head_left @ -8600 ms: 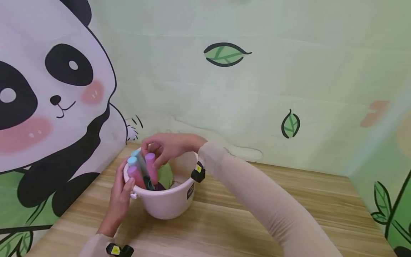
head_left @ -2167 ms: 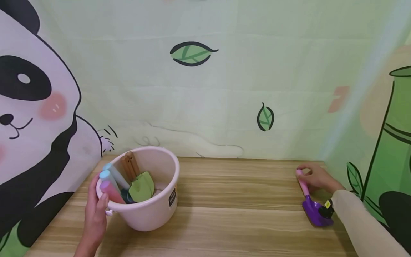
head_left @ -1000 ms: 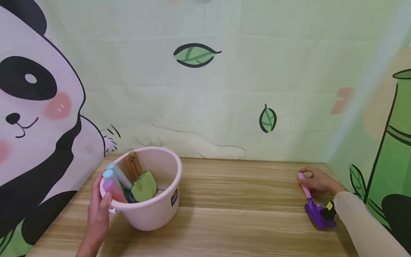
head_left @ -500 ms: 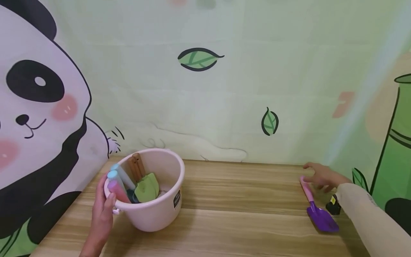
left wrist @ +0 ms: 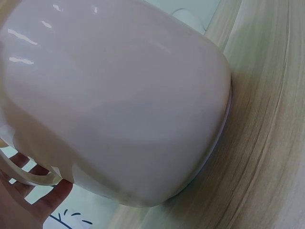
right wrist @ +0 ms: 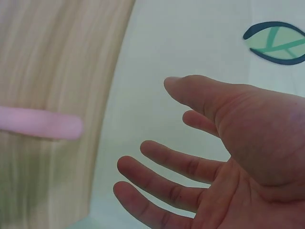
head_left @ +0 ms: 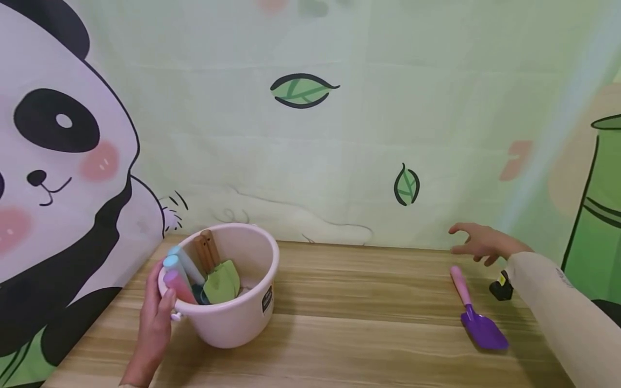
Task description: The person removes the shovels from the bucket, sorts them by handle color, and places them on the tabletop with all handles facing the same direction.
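Currently, pink, blue and brown handles [head_left: 179, 287] lean in the bucket [head_left: 230, 326] the left hand [head_left: 156, 312] grips; the right hand [head_left: 480, 242], fingers spread, hovers near the purple shovel [head_left: 479, 326] on the table [head_left: 349, 337].

Bucket [head_left: 233, 326] and purple shovel [head_left: 480, 326] on wooden table [head_left: 354, 345]
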`<move>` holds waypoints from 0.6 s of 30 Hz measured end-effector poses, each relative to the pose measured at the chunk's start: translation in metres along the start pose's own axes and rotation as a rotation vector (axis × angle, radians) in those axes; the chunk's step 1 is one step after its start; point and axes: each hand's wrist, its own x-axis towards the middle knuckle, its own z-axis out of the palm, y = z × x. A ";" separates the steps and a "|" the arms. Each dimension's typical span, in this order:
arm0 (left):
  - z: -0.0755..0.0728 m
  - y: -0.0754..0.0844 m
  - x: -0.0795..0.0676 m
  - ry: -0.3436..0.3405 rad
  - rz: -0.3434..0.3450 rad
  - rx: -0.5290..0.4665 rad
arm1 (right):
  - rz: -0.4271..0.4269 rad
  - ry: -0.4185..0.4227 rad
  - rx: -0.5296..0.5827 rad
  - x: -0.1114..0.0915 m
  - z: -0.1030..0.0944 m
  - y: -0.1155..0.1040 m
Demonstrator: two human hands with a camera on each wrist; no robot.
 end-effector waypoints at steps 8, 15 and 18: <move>-0.001 0.002 0.000 -0.013 -0.024 0.029 | -0.053 -0.024 -0.028 0.004 -0.013 -0.030; -0.002 0.000 0.002 -0.018 -0.014 0.056 | -0.119 0.006 -0.085 0.009 -0.025 -0.058; -0.002 -0.001 0.002 -0.013 -0.002 0.050 | -0.169 0.022 -0.089 0.009 -0.027 -0.072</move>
